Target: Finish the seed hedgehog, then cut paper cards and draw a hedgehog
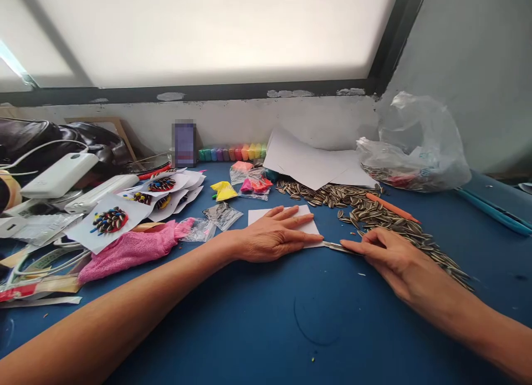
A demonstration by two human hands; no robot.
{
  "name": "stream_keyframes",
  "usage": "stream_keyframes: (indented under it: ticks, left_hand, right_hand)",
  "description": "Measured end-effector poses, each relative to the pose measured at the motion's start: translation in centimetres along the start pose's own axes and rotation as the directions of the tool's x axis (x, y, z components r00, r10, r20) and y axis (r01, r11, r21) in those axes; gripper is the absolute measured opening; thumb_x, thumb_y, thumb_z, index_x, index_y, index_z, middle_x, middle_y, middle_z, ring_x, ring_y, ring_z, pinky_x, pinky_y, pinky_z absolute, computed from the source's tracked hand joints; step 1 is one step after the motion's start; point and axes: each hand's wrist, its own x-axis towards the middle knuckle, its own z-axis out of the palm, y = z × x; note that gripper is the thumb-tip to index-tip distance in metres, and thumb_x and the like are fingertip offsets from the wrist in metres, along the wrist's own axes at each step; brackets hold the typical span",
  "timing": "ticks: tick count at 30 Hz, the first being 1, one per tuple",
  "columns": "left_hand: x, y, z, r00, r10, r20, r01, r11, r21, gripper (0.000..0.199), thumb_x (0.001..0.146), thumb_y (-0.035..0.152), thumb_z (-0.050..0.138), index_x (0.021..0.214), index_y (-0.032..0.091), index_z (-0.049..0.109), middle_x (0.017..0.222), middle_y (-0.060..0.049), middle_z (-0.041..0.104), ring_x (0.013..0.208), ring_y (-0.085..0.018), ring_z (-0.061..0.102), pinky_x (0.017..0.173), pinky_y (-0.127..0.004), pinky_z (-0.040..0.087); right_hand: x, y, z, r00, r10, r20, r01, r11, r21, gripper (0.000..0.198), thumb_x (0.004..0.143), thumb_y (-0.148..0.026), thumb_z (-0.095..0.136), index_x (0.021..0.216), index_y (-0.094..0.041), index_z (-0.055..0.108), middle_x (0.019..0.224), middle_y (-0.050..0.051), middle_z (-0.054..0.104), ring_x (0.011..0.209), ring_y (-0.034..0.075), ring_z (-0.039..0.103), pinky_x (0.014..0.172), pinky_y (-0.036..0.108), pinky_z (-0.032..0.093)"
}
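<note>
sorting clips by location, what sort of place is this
Probably a small indoor craft workspace, perhaps at home: loose striped sunflower seeds on a blue tabletop, paper sheets with seed designs, and what look like coloured modelling-clay packs.

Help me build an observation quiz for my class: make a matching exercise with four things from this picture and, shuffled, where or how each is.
1. Left hand
2. Right hand
3. Crumpled, fuzzy pink cloth
4. Slender orange stick

A. Lying against the striped seeds
B. Gripping a slim greyish tool
C. Beside white paper cards bearing colourful seed designs
D. Laid flat on a small white paper sheet

Pairs: 1-D, 2-B, 3-C, 4-A
</note>
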Motion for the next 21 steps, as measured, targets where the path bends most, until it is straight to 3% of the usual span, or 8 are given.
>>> stream_keyframes:
  ticks: [21]
  left_hand:
    - [0.1,-0.4,0.4,0.999,0.013,-0.032,-0.014,1.0,-0.017,0.044,0.109,0.045,0.026,0.151,0.042,0.038,0.166,0.008,0.008,0.155,-0.025,0.001,0.125,-0.049,0.004]
  right_hand:
    - [-1.3,0.3,1.1,1.0,-0.012,0.004,0.013,1.0,-0.017,0.051,0.094,-0.007,0.042,0.127,-0.034,0.069,0.092,0.006,0.057,0.085,0.019,0.056,0.074,0.034,0.052]
